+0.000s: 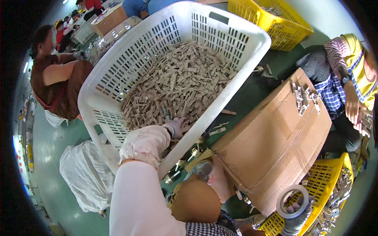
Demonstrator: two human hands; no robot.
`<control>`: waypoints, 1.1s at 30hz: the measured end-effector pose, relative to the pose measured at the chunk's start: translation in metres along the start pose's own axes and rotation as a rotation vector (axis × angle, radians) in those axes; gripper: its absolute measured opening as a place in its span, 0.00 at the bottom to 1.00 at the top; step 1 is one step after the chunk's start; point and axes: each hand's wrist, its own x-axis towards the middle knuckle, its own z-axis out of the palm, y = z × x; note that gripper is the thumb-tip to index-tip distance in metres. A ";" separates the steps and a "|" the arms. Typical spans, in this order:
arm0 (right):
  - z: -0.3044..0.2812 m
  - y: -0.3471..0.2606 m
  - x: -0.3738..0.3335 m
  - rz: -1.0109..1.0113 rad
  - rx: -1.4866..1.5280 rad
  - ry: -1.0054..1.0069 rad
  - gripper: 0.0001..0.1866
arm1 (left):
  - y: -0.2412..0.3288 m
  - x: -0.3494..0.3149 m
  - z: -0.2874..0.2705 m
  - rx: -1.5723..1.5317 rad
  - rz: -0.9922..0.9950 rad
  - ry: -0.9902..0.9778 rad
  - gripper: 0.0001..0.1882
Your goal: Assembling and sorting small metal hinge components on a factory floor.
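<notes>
At frame centre, many parts [189,74] are left in the white basket [226,96], finished ones not identifiable; the left hand [177,126] is among them, grip unclear. Lower right, the right hand [298,223] holds tape [279,202].

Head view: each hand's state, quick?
Pale-gloved left hand: among small flat grey-beige pieces; grip cannot be told.
Right hand: cannot be told.

White left sleeve [141,196] with a puffy, gathered cuff [143,145], faintly stained reddish; left hand [176,126] in a pale glove [177,124].
</notes>
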 end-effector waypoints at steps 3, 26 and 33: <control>0.008 0.000 -0.005 -0.002 -0.094 -0.010 0.12 | -0.027 0.000 0.024 -0.170 -0.042 0.055 0.47; 0.008 -0.038 -0.018 -0.006 0.164 -0.106 0.13 | 0.223 -0.134 -0.284 -1.284 0.837 0.041 0.34; -0.002 -0.044 -0.025 -0.048 0.245 -0.181 0.13 | 0.376 -0.052 -0.228 -0.922 0.692 0.176 0.27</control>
